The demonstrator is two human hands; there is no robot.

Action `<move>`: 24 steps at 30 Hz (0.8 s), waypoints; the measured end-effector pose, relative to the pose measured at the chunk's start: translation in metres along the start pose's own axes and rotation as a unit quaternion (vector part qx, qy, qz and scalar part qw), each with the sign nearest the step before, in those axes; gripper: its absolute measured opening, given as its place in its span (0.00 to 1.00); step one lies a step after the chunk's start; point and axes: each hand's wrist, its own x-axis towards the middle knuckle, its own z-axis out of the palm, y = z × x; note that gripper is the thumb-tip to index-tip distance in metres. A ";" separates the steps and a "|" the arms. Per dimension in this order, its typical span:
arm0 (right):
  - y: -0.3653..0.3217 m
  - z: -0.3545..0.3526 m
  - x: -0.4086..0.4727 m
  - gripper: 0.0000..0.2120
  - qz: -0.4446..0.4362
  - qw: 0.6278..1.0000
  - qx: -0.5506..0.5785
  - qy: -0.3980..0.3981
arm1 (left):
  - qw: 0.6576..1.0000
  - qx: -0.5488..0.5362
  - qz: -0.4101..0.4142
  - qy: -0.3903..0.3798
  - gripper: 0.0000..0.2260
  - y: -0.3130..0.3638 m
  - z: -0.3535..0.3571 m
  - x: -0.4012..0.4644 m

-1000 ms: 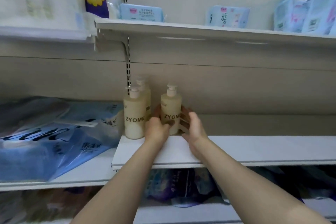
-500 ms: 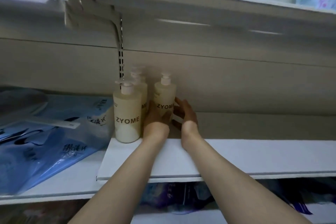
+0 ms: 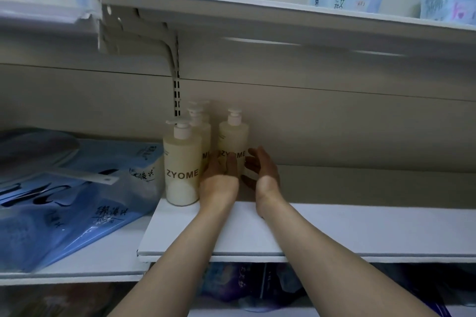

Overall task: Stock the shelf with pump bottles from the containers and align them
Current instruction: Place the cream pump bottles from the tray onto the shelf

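Rear pump bottle (image 3: pixel 199 121) mostly hidden.

Dim, soft even light; shadow under upper shelf (image 3: pixel 283 11); motion blur, wide-angle bending at edges
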 end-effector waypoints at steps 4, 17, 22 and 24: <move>-0.001 0.011 0.008 0.18 0.044 0.999 -0.005 -0.008 | 0.999 0.013 -0.013 -0.038 0.26 -0.001 0.003 0.006; 0.000 0.027 0.028 0.20 0.071 0.994 -0.071 -0.048 | 0.987 -0.133 -0.056 -0.072 0.16 -0.011 0.014 0.031; 0.004 0.025 0.031 0.19 0.068 0.993 -0.079 -0.047 | 0.989 -0.114 -0.060 -0.077 0.17 -0.009 0.013 0.029; 0.005 0.025 0.033 0.20 0.063 0.993 -0.084 -0.048 | 0.989 -0.110 -0.056 -0.084 0.18 -0.012 0.014 0.031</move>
